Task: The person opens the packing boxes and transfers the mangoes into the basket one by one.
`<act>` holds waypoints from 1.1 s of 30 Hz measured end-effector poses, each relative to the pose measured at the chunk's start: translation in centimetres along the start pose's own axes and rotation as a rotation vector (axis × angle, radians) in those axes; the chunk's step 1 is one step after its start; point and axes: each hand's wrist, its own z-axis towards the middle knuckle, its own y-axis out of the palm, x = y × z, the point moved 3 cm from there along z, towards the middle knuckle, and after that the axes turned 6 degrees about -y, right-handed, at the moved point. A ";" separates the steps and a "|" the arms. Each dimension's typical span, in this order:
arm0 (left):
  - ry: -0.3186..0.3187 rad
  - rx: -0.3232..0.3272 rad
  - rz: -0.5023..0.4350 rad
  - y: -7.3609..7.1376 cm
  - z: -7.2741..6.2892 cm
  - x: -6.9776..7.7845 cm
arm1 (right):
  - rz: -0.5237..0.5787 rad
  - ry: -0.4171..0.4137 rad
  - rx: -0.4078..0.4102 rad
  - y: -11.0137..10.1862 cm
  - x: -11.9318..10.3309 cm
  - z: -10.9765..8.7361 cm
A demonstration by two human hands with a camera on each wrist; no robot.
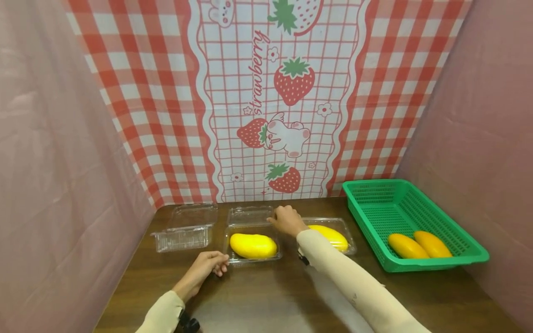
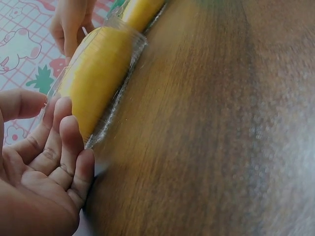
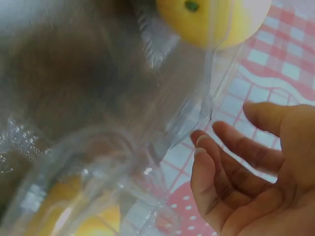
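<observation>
A yellow mango (image 1: 253, 246) lies in the base of a clear plastic clamshell box (image 1: 260, 262), whose lid (image 1: 251, 215) is folded back behind it. My left hand (image 1: 207, 266) is at the front left corner of this box. In the left wrist view its thumb and index finger pinch the clear rim beside the mango (image 2: 101, 69). My right hand (image 1: 287, 219) hovers by the right end of the raised lid. Its fingers (image 3: 202, 172) are loosely bent, with the thumb held apart and nothing between them.
To the right, partly behind my sleeve, a closed clear box (image 1: 351, 240) holds another mango (image 1: 333, 237). An open box (image 1: 182, 238) stands on the left. At the far right, a green basket (image 1: 376, 245) carries two orange-yellow mangoes (image 1: 408, 247). A checkered cloth (image 1: 266, 99) hangs behind the table.
</observation>
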 end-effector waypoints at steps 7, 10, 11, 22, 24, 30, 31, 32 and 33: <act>-0.007 -0.002 -0.004 0.0 0.2 -0.4 | 0.019 -0.162 -0.034 -0.2 -2.1 -1.2; -0.010 -0.004 -0.007 0.0 0.3 -0.4 | -0.004 -0.218 -0.075 -0.1 -3.0 -1.5; -0.009 -0.004 -0.008 0.0 0.3 -0.4 | -0.013 -0.229 -0.101 0.0 -3.2 -1.6; -0.004 -0.007 -0.006 -0.2 0.4 -0.4 | -0.162 -0.356 -0.267 1.2 -5.0 -2.4; -0.007 -0.007 -0.010 -0.1 0.4 -0.4 | -0.181 -0.359 -0.276 1.2 -5.1 -2.4; -0.005 -0.014 -0.014 -0.2 0.4 -0.4 | -0.174 -0.336 -0.281 1.6 -5.2 -2.3; -0.002 -0.016 -0.013 -0.2 0.4 -0.4 | -0.173 -0.333 -0.279 1.7 -5.2 -2.3; 0.000 -0.018 -0.013 -0.2 0.4 -0.4 | -0.177 -0.334 -0.276 1.8 -5.2 -2.3; 0.004 -0.019 -0.012 -0.2 0.4 -0.4 | -0.180 -0.335 -0.271 1.9 -5.1 -2.2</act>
